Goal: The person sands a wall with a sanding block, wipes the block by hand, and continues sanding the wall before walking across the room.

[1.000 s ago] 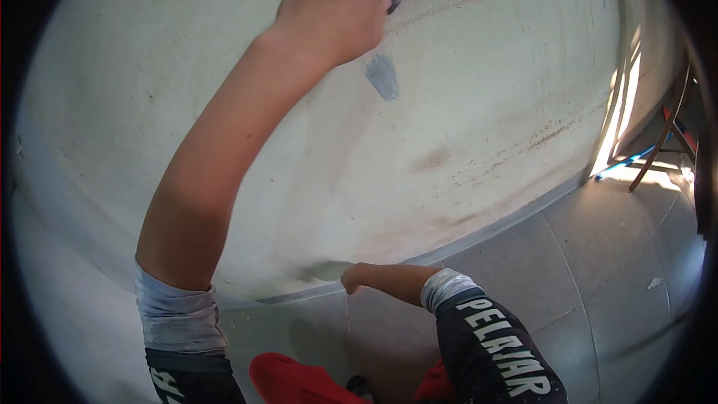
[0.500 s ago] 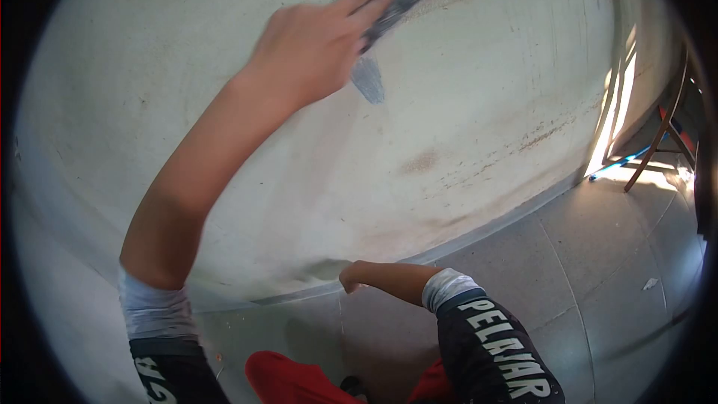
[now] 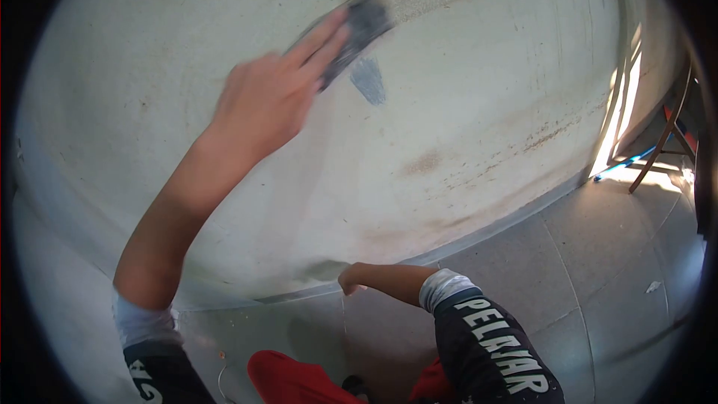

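A dark, flat rectangular block (image 3: 364, 24) lies against the stained off-white wall (image 3: 464, 97). My left hand (image 3: 271, 99) grips it, two fingers stretched along its face; the thumb is hidden. Just right of and below the block, a blue-grey patch (image 3: 368, 81) marks the wall. Low down, near the foot of the wall, my right hand (image 3: 348, 280) hangs with its fingers bent downward. Whether those fingers hold anything is hidden.
Grey floor tiles (image 3: 516, 262) meet the wall's base. At the right stand brown legs of a piece of furniture (image 3: 662, 151), beside a blue rod (image 3: 624, 164). A small white scrap (image 3: 654, 286) lies on the floor. My red-clad knees show below.
My left hand and the dark block have moved down and to the left along the wall, uncovering more of the speckled area. My right hand has stayed nearly still.
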Demonstrator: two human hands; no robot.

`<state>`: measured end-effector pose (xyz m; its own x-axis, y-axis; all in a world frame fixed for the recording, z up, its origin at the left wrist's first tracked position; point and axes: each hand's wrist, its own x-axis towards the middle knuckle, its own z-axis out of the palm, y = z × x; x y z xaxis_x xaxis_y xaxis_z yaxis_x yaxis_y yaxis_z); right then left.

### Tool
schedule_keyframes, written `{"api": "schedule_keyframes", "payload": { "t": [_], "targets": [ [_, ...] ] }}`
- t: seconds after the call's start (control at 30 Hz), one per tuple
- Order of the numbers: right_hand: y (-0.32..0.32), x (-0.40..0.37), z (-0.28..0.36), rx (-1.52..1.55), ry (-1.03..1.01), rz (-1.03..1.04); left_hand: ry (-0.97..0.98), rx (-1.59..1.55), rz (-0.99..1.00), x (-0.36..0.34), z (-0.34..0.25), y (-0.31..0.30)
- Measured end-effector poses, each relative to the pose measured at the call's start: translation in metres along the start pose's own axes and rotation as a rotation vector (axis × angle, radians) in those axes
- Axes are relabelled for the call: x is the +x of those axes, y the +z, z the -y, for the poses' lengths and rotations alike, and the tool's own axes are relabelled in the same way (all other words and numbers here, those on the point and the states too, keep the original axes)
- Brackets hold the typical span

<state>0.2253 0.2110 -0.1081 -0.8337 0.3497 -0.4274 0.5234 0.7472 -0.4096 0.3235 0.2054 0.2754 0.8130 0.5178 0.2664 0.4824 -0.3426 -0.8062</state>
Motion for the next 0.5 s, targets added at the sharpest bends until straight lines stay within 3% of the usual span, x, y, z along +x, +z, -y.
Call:
{"api": "schedule_keyframes", "payload": {
  "t": [0.1, 0.2, 0.37, 0.5],
  "targets": [
    [-0.005, 0.001, 0.002, 0.000, 0.002, -0.026, 0.014, 0.020, -0.103, 0.061, -0.026, 0.002],
    [0.000, 0.013, 0.002, -0.007, 0.004, -0.029, 0.022, 0.037, -0.272, 0.069, -0.029, 0.008],
    [0.010, 0.023, 0.002, -0.014, -0.011, -0.004, -0.035, 0.010, 0.037, -0.053, 0.015, 0.011],
    [0.004, 0.007, -0.001, -0.020, -0.016, -0.005, -0.079, -0.022, 0.082, -0.067, 0.015, 0.013]
  ]
}}
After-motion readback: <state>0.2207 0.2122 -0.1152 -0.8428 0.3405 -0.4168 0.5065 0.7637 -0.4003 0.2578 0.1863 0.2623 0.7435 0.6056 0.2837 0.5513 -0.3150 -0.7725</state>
